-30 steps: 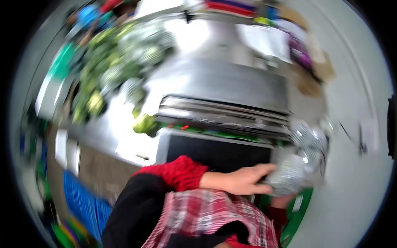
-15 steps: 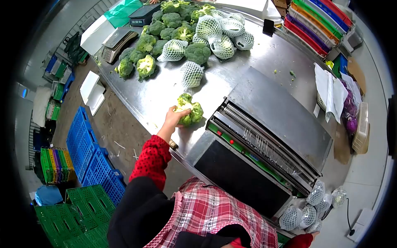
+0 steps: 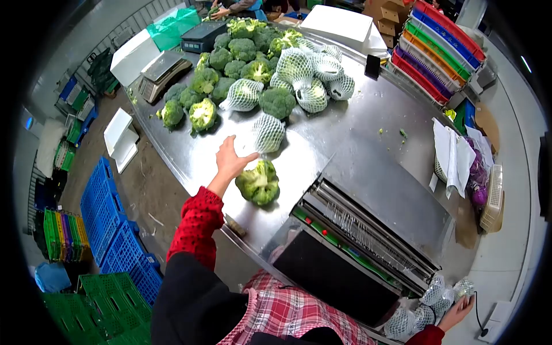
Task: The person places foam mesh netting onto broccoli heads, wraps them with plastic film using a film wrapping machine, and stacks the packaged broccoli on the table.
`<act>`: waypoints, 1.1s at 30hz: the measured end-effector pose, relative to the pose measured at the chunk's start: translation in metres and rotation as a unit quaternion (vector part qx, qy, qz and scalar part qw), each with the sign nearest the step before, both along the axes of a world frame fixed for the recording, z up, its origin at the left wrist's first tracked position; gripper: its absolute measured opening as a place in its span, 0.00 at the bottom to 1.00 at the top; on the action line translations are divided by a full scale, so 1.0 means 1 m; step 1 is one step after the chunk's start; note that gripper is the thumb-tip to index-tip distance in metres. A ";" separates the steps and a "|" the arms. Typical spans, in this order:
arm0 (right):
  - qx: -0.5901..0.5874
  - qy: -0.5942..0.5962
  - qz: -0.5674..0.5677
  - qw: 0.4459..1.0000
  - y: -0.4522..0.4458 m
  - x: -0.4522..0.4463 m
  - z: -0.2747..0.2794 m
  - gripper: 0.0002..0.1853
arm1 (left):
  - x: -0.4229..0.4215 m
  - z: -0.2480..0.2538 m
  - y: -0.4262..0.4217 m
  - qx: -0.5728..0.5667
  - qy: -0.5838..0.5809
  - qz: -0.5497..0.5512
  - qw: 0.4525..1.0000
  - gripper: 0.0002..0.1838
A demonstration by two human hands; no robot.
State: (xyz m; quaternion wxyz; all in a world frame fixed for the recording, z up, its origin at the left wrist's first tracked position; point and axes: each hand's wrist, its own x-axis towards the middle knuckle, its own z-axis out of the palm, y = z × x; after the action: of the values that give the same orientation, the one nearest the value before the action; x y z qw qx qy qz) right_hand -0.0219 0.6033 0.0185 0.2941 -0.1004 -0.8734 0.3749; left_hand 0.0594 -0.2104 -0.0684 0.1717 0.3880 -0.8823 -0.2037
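Observation:
On the steel table, a bare broccoli head lies stem side up, its cut base showing. My left hand is just above and left of it, thumb and fingers apart, holding nothing. Beyond the hand is a broccoli head in a white foam net. At lower right, my right hand has its fingers at the lower edge of a net-wrapped broccoli, seemingly gripping it; its fingertips are partly hidden. Several other net-wrapped heads are clustered beside it.
A film-wrapping machine with a black plate stands before me. Farther back are a broccoli pile, netted heads and scales. Stacked trays are at upper right; blue crates stand left. Another person's hand shows at top.
My left hand has let go of the broccoli head and moved up-left; the head now lies on the table with its stem side showing. My right hand has reached forward to a net-wrapped head.

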 end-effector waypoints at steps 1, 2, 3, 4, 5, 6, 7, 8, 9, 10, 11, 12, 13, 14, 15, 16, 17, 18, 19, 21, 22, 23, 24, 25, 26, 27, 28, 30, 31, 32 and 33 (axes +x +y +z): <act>0.012 -0.007 0.034 0.999 -0.031 -0.011 0.004 0.26 | -0.024 -0.003 -0.008 -0.047 0.035 -0.077 0.995 0.49; 0.023 -0.014 0.066 0.997 -0.062 -0.019 0.008 0.26 | -0.049 -0.004 -0.013 -0.095 0.069 -0.154 0.981 0.48; 0.051 -0.009 0.109 0.993 -0.095 -0.025 0.011 0.26 | -0.072 0.001 -0.007 -0.129 0.006 -0.161 0.978 0.46; 0.084 -0.005 0.153 0.985 -0.128 -0.030 0.017 0.27 | -0.089 0.004 -0.002 -0.158 -0.055 -0.165 0.972 0.45; 0.053 -0.012 0.199 0.979 -0.164 -0.031 0.025 0.28 | -0.101 -0.006 -0.007 -0.119 -0.063 -0.160 0.978 0.42; 0.022 -0.017 0.244 0.969 -0.197 -0.032 0.033 0.28 | -0.109 -0.017 -0.018 -0.119 -0.052 -0.162 0.978 0.42; 0.026 -0.007 0.240 0.970 -0.219 -0.035 0.040 0.28 | -0.111 -0.030 -0.035 -0.096 -0.008 -0.142 0.985 0.40; 0.017 -0.031 0.279 0.960 -0.236 -0.037 0.045 0.27 | -0.111 -0.044 -0.050 -0.072 0.032 -0.122 0.989 0.38; 0.004 -0.057 0.318 0.946 -0.251 -0.037 0.048 0.26 | -0.108 -0.058 -0.069 0.030 0.107 -0.094 0.989 0.33; 0.000 -0.054 0.315 0.947 -0.262 -0.039 0.049 0.26 | -0.105 -0.065 -0.080 0.129 0.177 -0.064 0.974 0.27; -0.027 -0.105 0.346 0.932 -0.271 -0.041 0.051 0.25 | -0.102 -0.052 -0.072 0.310 0.247 -0.037 0.917 0.24; -0.056 -0.155 0.375 0.912 -0.282 -0.045 0.051 0.23 | -0.097 -0.037 -0.065 0.478 0.304 -0.012 0.824 0.21; -0.080 -0.151 0.399 0.901 -0.299 -0.049 0.051 0.20 | -0.097 -0.008 -0.044 0.489 0.306 -0.022 0.817 0.19; -0.059 -0.149 0.419 0.894 -0.317 -0.055 0.054 0.21 | -0.101 0.018 -0.018 0.503 0.310 -0.026 0.806 0.20; -0.026 -0.067 0.444 0.893 -0.337 -0.065 0.046 0.27 | -0.106 0.048 0.017 0.527 0.319 -0.053 0.786 0.21; -0.007 -0.061 0.465 0.883 -0.363 -0.070 0.059 0.31 | -0.115 0.077 0.055 0.558 0.322 -0.083 0.760 0.21; 0.002 -0.023 0.488 0.872 -0.380 -0.076 0.063 0.35 | -0.125 0.100 0.097 0.586 0.342 -0.137 0.722 0.23; -0.011 -0.022 0.511 0.859 -0.394 -0.081 0.070 0.37 | -0.131 0.114 0.141 0.617 0.358 -0.184 0.676 0.25; -0.030 -0.035 0.513 0.857 -0.404 -0.087 0.072 0.36 | -0.136 0.123 0.182 0.615 0.327 -0.200 0.689 0.26; -0.040 -0.038 0.491 0.870 -0.383 -0.092 0.060 0.35 | -0.145 0.112 0.237 0.522 0.204 -0.283 0.778 0.29; -0.030 -0.030 0.469 0.882 -0.368 -0.096 0.046 0.34 | -0.147 0.103 0.263 0.429 0.155 -0.305 0.836 0.30; 0.000 -0.032 0.455 0.890 -0.344 -0.101 0.024 0.34 | -0.149 0.091 0.276 0.376 0.097 -0.337 0.858 0.30; 0.010 -0.057 0.442 0.895 -0.325 -0.103 0.002 0.34 | -0.151 0.082 0.289 0.319 0.040 -0.362 0.875 0.31; -0.012 -0.066 0.434 0.898 -0.319 -0.097 0.003 0.35 | -0.151 0.083 0.298 0.294 -0.012 -0.371 0.881 0.33; -0.039 -0.075 0.424 0.902 -0.316 -0.092 0.002 0.35 | -0.152 0.085 0.304 0.294 -0.013 -0.376 0.879 0.33; -0.009 -0.077 0.415 0.907 -0.312 -0.094 0.003 0.35 | -0.155 0.086 0.305 0.275 -0.012 -0.368 0.888 0.32; 0.017 -0.080 0.405 0.911 -0.309 -0.093 0.012 0.35 | -0.154 0.085 0.305 0.255 -0.014 -0.360 0.898 0.32; -0.072 -0.093 0.375 0.920 -0.285 -0.084 0.018 0.33 | -0.136 0.083 0.282 0.292 0.076 -0.362 0.882 0.28; -0.112 -0.134 0.346 0.922 -0.262 -0.069 0.032 0.31 | -0.114 0.090 0.268 0.263 0.123 -0.365 0.885 0.27; -0.007 -0.067 0.315 0.947 -0.225 -0.063 0.012 0.22 | -0.093 0.095 0.250 0.080 0.163 -0.368 0.912 0.23; 0.085 -0.119 0.278 0.949 -0.203 -0.041 0.024 0.13 | -0.077 0.087 0.229 -0.038 0.129 -0.379 0.916 0.23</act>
State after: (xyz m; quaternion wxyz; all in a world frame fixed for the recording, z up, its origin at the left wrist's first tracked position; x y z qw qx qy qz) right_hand -0.0629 0.4003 0.0424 0.0795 0.1280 -0.9241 0.3513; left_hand -0.0176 0.0186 0.0184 0.2086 -0.0119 -0.9403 -0.2686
